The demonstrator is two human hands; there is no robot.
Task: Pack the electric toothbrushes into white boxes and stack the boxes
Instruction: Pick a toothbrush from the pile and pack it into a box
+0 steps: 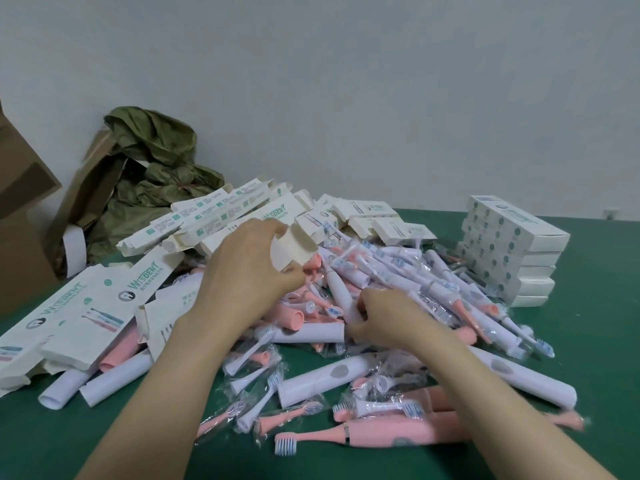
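Observation:
A heap of pink and white electric toothbrushes [363, 299], handles and wrapped brush heads covers the green table [104, 438]. My left hand [246, 271] holds a white box [292, 249] by its open end above the heap. My right hand [384, 318] grips a white toothbrush [341, 294] lying on the pile, its head pointing away toward the box. Flat, unfolded white boxes [221, 216] lie in a loose row behind and to the left. A stack of closed white boxes [509, 251] stands at the right.
A crumpled green bag [152, 168] and brown cardboard cartons [20, 209] sit at the back left against the wall. Large printed white boxes [86, 313] lie at the left. A pink toothbrush [374, 434] lies near the front edge.

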